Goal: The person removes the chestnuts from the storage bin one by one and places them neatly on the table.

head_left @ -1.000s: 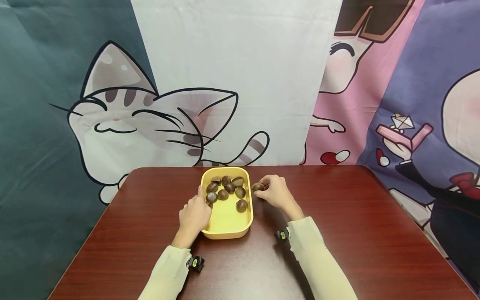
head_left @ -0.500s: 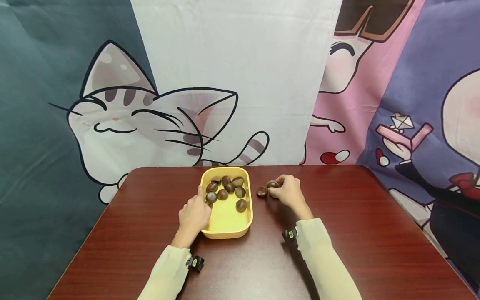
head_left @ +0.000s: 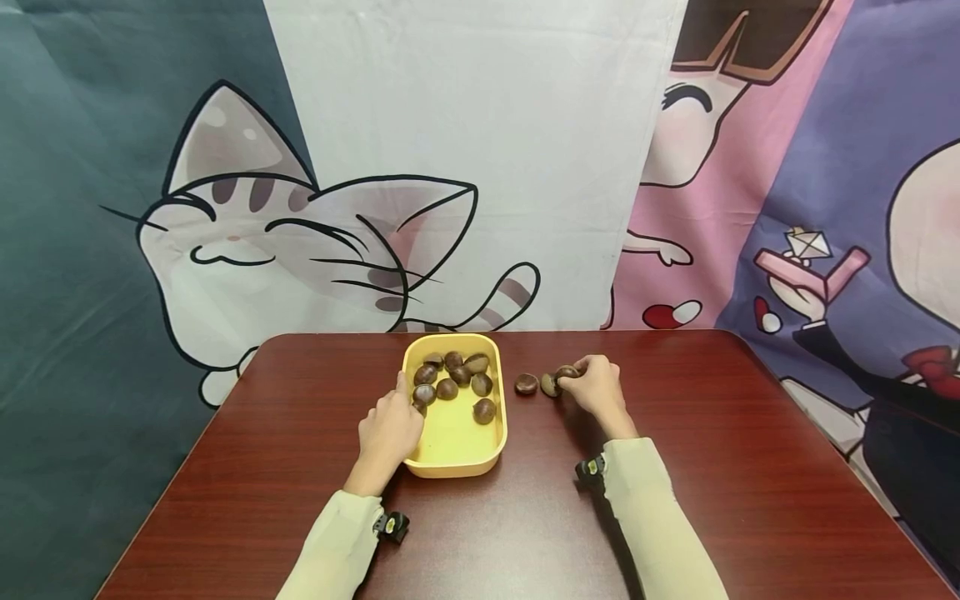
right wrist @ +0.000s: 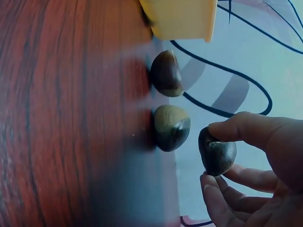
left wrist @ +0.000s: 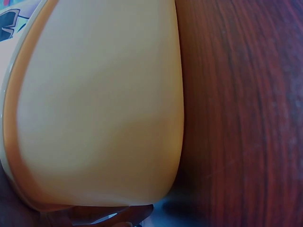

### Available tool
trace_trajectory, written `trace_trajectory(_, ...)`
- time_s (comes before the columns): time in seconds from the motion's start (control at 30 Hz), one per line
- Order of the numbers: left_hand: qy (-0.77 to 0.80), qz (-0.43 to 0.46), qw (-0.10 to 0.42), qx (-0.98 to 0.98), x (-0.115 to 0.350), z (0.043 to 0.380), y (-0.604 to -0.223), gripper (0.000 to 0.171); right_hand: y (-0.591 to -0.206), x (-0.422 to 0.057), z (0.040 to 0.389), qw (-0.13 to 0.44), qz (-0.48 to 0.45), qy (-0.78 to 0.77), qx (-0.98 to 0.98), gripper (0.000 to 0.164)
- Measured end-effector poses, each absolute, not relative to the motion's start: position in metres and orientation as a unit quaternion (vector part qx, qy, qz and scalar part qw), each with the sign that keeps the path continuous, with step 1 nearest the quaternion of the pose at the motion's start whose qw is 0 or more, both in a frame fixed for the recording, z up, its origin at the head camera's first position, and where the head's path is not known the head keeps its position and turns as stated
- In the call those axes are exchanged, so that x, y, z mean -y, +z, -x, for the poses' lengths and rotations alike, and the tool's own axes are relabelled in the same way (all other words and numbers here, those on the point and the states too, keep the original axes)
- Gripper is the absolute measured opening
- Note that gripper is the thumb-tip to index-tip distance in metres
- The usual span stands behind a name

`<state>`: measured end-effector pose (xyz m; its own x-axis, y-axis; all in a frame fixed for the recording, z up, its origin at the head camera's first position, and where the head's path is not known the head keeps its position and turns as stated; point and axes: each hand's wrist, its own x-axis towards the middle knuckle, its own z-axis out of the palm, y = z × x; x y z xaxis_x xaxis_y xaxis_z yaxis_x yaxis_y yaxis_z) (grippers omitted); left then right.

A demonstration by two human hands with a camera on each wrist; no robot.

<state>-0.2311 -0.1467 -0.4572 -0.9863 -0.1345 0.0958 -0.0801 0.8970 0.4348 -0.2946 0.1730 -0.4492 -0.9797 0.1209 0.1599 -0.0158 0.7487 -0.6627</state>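
the right hand (head_left: 597, 385) was partly curled, its thumb and fingertips pinching one chestnut (right wrist: 218, 151). another chestnut (right wrist: 171, 127) lay on the desk (head_left: 757, 467) just left of the pinched one, and a third chestnut (head_left: 527, 384) farther left, between that and the yellow box (head_left: 450, 472). the left hand (head_left: 390, 425) touched the box's left rim, index finger straight; its other fingers were mostly hidden, so whether they gripped could not be told. more chestnuts (head_left: 446, 389) sat inside the box.
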Motion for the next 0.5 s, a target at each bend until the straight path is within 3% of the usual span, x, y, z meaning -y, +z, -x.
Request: trace_trajectory(0.5,-0.221,-0.046,0.073,0.971,0.147,0.23,-0.459,0.063,-0.464,-0.184,0.298,0.059,0.072,0.342,0.935,0.02)
